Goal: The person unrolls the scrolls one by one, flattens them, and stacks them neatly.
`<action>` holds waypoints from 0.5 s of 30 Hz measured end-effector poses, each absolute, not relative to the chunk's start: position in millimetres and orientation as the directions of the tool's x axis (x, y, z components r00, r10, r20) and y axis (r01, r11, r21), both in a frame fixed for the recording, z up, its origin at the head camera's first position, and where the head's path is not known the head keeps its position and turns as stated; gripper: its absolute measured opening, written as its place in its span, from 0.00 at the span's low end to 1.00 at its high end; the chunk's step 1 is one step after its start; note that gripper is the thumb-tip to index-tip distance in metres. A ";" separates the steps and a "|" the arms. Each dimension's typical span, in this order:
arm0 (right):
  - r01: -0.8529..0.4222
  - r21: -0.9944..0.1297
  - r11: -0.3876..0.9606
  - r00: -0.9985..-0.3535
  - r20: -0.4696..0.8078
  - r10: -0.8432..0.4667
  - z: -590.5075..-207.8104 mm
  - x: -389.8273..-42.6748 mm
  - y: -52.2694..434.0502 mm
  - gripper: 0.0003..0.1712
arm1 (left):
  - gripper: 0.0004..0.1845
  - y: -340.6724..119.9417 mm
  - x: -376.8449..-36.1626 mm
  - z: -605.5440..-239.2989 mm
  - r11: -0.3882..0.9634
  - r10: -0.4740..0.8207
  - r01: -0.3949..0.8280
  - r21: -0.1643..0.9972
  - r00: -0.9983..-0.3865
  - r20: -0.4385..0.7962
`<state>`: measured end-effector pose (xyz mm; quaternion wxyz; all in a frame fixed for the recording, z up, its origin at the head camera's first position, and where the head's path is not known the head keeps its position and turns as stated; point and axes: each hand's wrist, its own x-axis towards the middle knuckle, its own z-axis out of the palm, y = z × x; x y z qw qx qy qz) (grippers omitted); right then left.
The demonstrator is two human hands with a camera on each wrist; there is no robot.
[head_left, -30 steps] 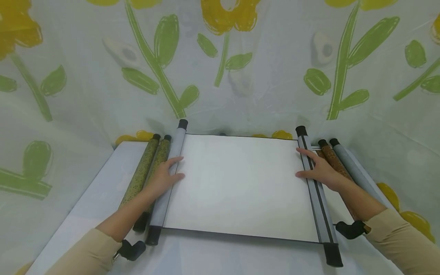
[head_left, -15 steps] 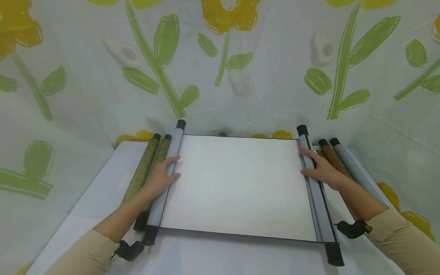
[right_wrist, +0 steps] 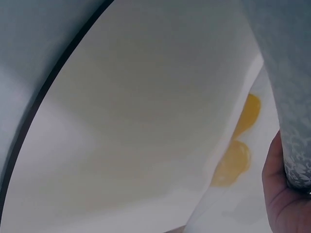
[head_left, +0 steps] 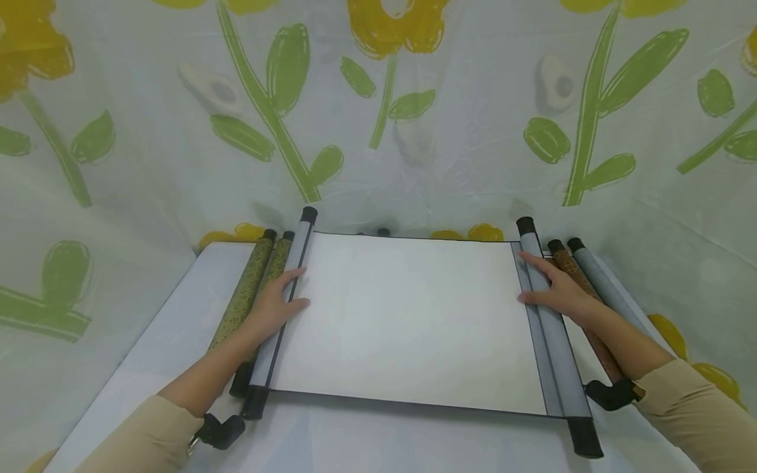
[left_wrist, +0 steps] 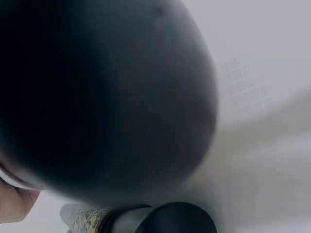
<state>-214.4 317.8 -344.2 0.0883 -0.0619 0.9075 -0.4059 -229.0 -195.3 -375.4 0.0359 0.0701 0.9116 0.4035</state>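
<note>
A wide hanging scroll (head_left: 408, 322) lies unrolled across the table, its blank white sheet edged in dark line. My left hand (head_left: 273, 310) holds the left grey roller (head_left: 304, 240), thumb and forefinger reaching over it to the sheet. On the right grey roller (head_left: 562, 358), my right hand (head_left: 558, 289) grips in the same way; the remaining fingers are hidden in the head view. Both rollers have black end caps. A blurred dark round shape (left_wrist: 146, 107) fills much of the left wrist view. A grey patterned roll (right_wrist: 291, 97) borders the right wrist view, with a hand (right_wrist: 282, 208) beside it.
Two green patterned rolled scrolls (head_left: 244, 292) lie just left of the open one. To the right are a brown patterned roll (head_left: 573, 272) and a grey roll (head_left: 612, 289). Behind the white table (head_left: 195, 289) hangs a flower-printed curtain (head_left: 473, 131). Each wrist bears a black camera mount (head_left: 612, 394).
My left hand and the left roller have shifted slightly left, and the right hand and roller slightly right. Both rollers have turned; more grey border shows at the right, and the white sheet spreads wider.
</note>
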 end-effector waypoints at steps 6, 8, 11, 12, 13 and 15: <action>-0.023 -0.726 0.687 -0.979 -0.123 -0.162 -343.4 -213.0 319.2 0.55 | 0.37 -196.2 -230.4 -376.3 0.659 0.143 0.071 0.749 -0.989 -0.031; -0.020 -0.721 0.692 -0.979 -0.126 -0.160 -342.9 -213.2 319.1 0.54 | 0.37 -197.0 -230.7 -377.2 0.661 0.138 0.066 0.747 -0.990 -0.035; -0.017 -0.718 0.696 -0.978 -0.134 -0.162 -342.2 -213.7 318.2 0.53 | 0.35 -198.1 -231.0 -377.8 0.665 0.146 0.073 0.744 -0.989 -0.034; -0.017 -0.719 0.695 -0.977 -0.135 -0.165 -342.1 -213.8 318.2 0.53 | 0.34 -198.4 -231.2 -377.7 0.667 0.151 0.077 0.741 -0.988 -0.034; -0.019 -0.720 0.694 -0.976 -0.136 -0.167 -342.1 -214.3 318.2 0.53 | 0.33 -199.1 -231.3 -377.6 0.669 0.153 0.078 0.739 -0.988 -0.035; -0.022 -0.725 0.688 -0.975 -0.136 -0.174 -342.0 -214.9 318.4 0.52 | 0.31 -200.5 -231.6 -377.6 0.673 0.157 0.074 0.736 -0.987 -0.044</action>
